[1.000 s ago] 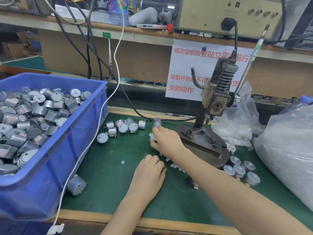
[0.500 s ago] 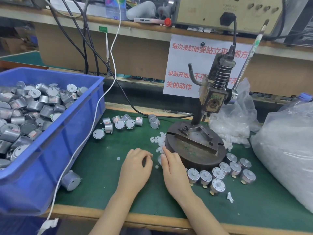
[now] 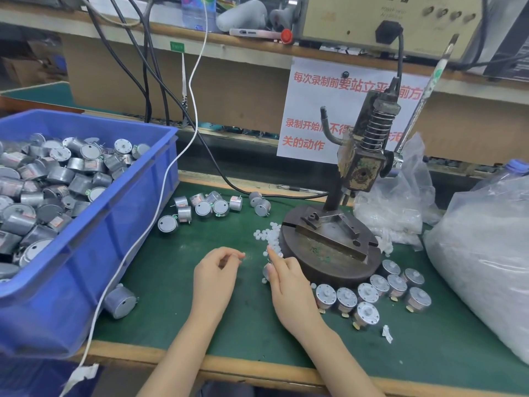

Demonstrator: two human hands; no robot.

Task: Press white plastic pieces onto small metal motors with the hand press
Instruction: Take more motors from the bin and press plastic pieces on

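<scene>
Blue, green and silver on a workbench.
A bright blue crate (image 3: 123,230) holds silver-grey motors (image 3: 57,174) with pink-red labels; the mat (image 3: 177,270) is dark green, its wooden edge (image 3: 257,368) tan. Plastic pieces (image 3: 269,236) are milky white, the press (image 3: 329,250) dark rusty brown with green flecks. A white sign (image 3: 309,110) carries red characters; one cable (image 3: 169,169) is white, other cables (image 3: 148,90) black.

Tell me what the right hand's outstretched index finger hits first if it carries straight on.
The right hand would most likely meet the loose heap of small white plastic pieces just ahead of its fingertip, beside the round dark metal press base.
</scene>
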